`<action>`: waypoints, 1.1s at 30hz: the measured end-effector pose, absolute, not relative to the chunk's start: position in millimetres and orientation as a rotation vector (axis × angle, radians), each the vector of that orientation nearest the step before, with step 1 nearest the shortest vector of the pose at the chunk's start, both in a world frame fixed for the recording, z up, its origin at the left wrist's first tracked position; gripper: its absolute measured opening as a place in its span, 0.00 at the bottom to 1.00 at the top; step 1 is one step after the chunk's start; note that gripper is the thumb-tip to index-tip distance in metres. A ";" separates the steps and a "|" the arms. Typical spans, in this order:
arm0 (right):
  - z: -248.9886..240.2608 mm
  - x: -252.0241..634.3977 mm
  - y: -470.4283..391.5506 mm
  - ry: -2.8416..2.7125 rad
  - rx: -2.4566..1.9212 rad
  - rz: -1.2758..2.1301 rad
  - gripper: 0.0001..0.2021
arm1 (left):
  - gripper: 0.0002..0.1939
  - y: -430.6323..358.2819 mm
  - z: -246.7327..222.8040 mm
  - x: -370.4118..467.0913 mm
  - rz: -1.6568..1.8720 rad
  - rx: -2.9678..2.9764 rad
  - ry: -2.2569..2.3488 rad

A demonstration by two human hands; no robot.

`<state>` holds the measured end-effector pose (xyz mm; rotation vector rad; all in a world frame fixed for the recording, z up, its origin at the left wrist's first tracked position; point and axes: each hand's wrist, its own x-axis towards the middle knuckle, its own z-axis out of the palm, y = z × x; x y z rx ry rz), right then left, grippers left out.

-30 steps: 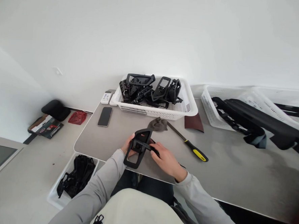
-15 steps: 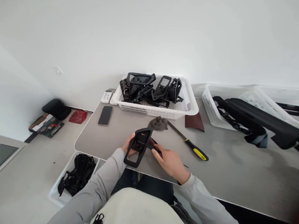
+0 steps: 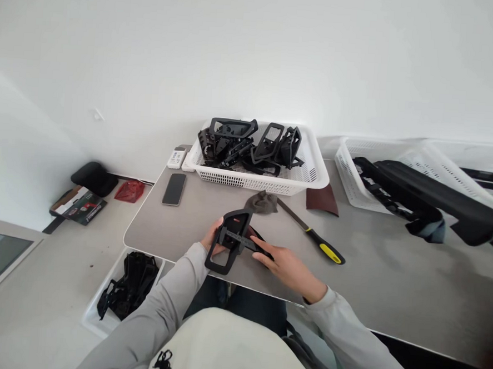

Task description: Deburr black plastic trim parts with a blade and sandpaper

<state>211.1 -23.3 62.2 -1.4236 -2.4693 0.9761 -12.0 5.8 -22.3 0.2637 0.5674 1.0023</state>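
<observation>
My left hand [image 3: 212,235] is closed around the edge of a black plastic frame part [image 3: 220,265], held tilted above the front of the table. The part has a large opening through which some of my fingers show. My right hand [image 3: 285,267] grips a slim, flat black tool [image 3: 246,242], its far end lying across the part's middle. Faint markings run along the tool, but its exact kind I cannot make out. Behind the part, a dark red edge partly shows. Just beyond lie a grey crumpled cloth [image 3: 262,203] and a file [image 3: 324,247] with a black and yellow handle.
A white basket [image 3: 250,182] of black plastic parts stands at the back. Beside it lie brown-red sandpaper [image 3: 322,200] and a phone [image 3: 174,189]. More white baskets [image 3: 366,203] with long black trim pieces [image 3: 430,187] are at right. A white bin [image 3: 92,308] of black parts sits lower left.
The tool in my right hand has turned, so its broader marked face shows across the part. My right hand has shifted slightly right. My left hand keeps its hold.
</observation>
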 end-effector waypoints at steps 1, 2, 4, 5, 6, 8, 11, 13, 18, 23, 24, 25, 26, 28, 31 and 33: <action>62.0 210.5 -24.7 -2.463 -1.471 0.951 0.26 | 0.22 5.4 -22.2 -12.1 0.995 0.268 0.562; 61.7 209.8 -26.4 -2.454 -1.511 0.923 0.27 | 0.23 4.8 -21.8 -12.3 0.991 0.274 0.557; 60.7 208.4 -29.3 -2.430 -1.542 0.890 0.26 | 0.24 3.6 -20.6 -12.6 0.987 0.282 0.550; 60.0 208.1 -30.4 -2.421 -1.530 0.887 0.25 | 0.24 3.0 -19.9 -12.7 0.987 0.282 0.549; 59.1 208.1 -31.1 -2.417 -1.500 0.888 0.24 | 0.24 2.6 -19.2 -12.8 0.986 0.284 0.549; 57.0 209.2 -31.4 -2.427 -1.409 0.869 0.21 | 0.25 2.1 -18.0 -12.8 0.981 0.288 0.541; 53.4 212.4 -29.7 -2.464 -1.303 0.808 0.22 | 0.26 2.0 -17.5 -13.2 0.982 0.299 0.524; 52.0 214.5 -28.4 -2.482 -1.298 0.796 0.23 | 0.26 2.2 -18.7 -13.8 0.986 0.299 0.532; 57.2 215.8 -28.6 -2.503 -1.377 0.856 0.24 | 0.23 2.8 -24.9 -15.6 0.993 0.276 0.554; 66.0 214.2 -32.0 -2.501 -1.411 0.842 0.25 | 0.24 3.7 -31.4 -16.7 0.980 0.293 0.557; 67.1 214.0 -32.4 -2.501 -1.421 0.841 0.25 | 0.25 3.7 -32.4 -17.0 0.973 0.298 0.559; 67.9 213.9 -32.6 -2.504 -1.427 0.846 0.26 | 0.25 3.6 -33.3 -17.3 0.967 0.304 0.561; 68.7 213.9 -32.7 -2.508 -1.429 0.854 0.26 | 0.25 3.4 -33.9 -17.7 0.966 0.309 0.566; 69.8 213.9 -32.4 -2.519 -1.418 0.872 0.26 | 0.26 2.7 -34.2 -18.5 0.967 0.314 0.577; 70.6 214.1 -32.1 -2.526 -1.402 0.879 0.25 | 0.25 1.6 -33.1 -19.2 0.968 0.311 0.588; 70.2 214.4 -32.5 -2.517 -1.396 0.886 0.25 | 0.25 1.3 -32.1 -19.2 0.966 0.306 0.598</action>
